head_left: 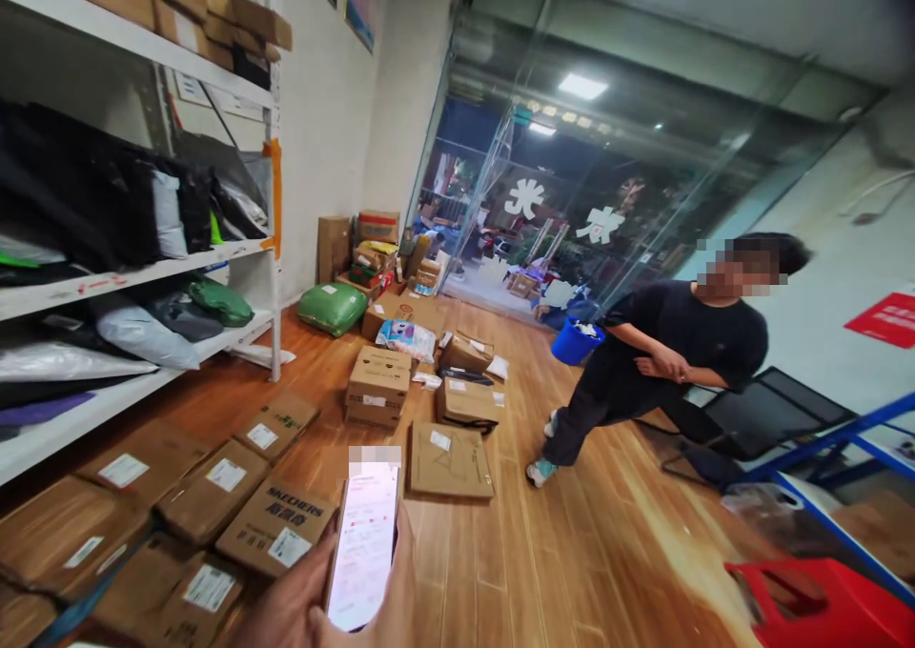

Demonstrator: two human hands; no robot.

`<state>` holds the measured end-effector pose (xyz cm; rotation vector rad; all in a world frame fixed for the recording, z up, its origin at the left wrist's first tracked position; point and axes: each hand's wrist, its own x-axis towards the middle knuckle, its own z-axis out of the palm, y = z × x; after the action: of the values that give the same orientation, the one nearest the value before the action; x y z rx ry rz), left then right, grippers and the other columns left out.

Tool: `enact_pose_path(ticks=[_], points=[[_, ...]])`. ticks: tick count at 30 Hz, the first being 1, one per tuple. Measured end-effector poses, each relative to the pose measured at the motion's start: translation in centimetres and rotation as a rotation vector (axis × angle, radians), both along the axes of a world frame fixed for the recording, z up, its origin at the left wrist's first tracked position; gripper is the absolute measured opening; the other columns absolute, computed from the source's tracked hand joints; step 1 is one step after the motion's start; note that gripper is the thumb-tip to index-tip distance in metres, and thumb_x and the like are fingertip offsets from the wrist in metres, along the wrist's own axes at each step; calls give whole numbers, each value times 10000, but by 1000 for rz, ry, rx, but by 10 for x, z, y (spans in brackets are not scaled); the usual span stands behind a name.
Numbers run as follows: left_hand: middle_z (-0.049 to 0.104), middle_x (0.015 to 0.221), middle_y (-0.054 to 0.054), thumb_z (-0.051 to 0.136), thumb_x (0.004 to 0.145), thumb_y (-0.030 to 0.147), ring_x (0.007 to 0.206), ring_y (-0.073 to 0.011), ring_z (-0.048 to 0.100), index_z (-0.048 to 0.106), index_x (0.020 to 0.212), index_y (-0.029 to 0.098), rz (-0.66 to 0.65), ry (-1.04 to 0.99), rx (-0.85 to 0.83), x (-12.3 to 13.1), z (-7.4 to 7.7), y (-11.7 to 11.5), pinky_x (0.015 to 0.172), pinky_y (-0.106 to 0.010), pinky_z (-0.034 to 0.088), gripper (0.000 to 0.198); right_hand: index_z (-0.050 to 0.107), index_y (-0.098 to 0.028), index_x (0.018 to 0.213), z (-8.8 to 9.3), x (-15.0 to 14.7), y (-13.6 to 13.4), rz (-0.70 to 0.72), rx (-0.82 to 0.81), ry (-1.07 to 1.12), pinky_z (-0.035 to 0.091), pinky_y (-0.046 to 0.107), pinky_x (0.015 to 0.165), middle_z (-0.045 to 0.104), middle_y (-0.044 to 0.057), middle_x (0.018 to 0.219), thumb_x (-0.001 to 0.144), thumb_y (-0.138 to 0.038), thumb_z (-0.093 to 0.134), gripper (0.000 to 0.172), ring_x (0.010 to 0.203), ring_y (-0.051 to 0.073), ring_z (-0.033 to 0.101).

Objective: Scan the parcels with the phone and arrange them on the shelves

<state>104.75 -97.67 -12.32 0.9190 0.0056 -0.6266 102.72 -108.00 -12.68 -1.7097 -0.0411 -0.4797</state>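
Both left hand (293, 591) and right hand (404, 567) clamped on phone (363, 548); floor (515, 572) lay open beside flat carton (461, 472); blue bin (572, 345) held white bits (587, 329)

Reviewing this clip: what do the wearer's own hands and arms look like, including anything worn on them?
The left hand and right hand are ungloved. No ring, watch or cable shows on the visible parts. No sleeve is in view; the bottom edge cuts off the arms.
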Motion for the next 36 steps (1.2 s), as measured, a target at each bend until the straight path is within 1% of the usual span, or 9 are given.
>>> enact_pose_path(ticks=[3,5,8,10,13,17,22,30,36], points=[[673,1218,22,686,668,647,1301,-287,485,761,935,376,-67,59,-174,43,32,8,1077,-441,412,388,443,-202,1245,28,45,-13,109,362,126,525,371,899,669,88,1154,707,-518,689,671,1069,256,636],[657,1249,-38,653,739,607,1229,-328,545,725,1087,316,-153,58,-267,72,46,14,883,-435,550,460,574,-210,1030,50,82,-20,172,527,290,530,283,719,707,37,926,782,-549,628,424,829,190,663],[620,1297,-97,562,806,624,1109,-365,617,563,1319,294,-239,85,-313,110,45,22,578,-345,594,610,625,-192,848,71,138,-23,116,658,369,441,228,555,650,-14,684,691,-561,721,412,599,131,572],[560,1369,-109,508,851,603,1118,-376,609,377,1437,319,-246,94,-279,129,30,29,536,-346,596,664,606,-191,796,74,169,-19,48,709,365,421,221,546,627,-36,638,595,-536,801,444,565,114,544],[370,1522,-40,472,922,448,1249,-366,515,182,1465,399,-194,60,-181,151,-3,41,619,-389,619,618,552,-199,737,70,201,-8,-41,716,361,396,214,534,583,-71,584,510,-482,870,483,529,96,508],[238,1571,66,527,903,356,1355,-364,389,292,1419,458,-186,15,-157,172,-27,50,692,-412,621,576,526,-213,709,66,222,3,-118,748,383,384,232,524,533,-85,554,508,-510,856,487,510,100,462],[419,1493,-67,535,874,452,1144,-366,581,180,1486,419,-206,98,-247,190,-15,48,535,-366,606,708,524,-224,686,73,237,6,-96,832,436,471,299,628,535,-47,611,627,-629,681,438,595,151,518],[552,1344,-128,536,831,359,796,-258,655,-77,1509,341,-165,141,-136,208,-5,54,501,-359,581,914,464,-236,652,84,264,12,3,720,414,377,248,525,468,-84,553,613,-449,679,305,507,117,438],[542,1362,-112,560,772,316,917,-279,631,-116,1508,296,-156,113,-78,219,13,56,580,-341,578,1000,503,-226,755,81,283,15,7,596,400,402,259,582,590,-62,642,555,-391,810,402,578,134,518]])
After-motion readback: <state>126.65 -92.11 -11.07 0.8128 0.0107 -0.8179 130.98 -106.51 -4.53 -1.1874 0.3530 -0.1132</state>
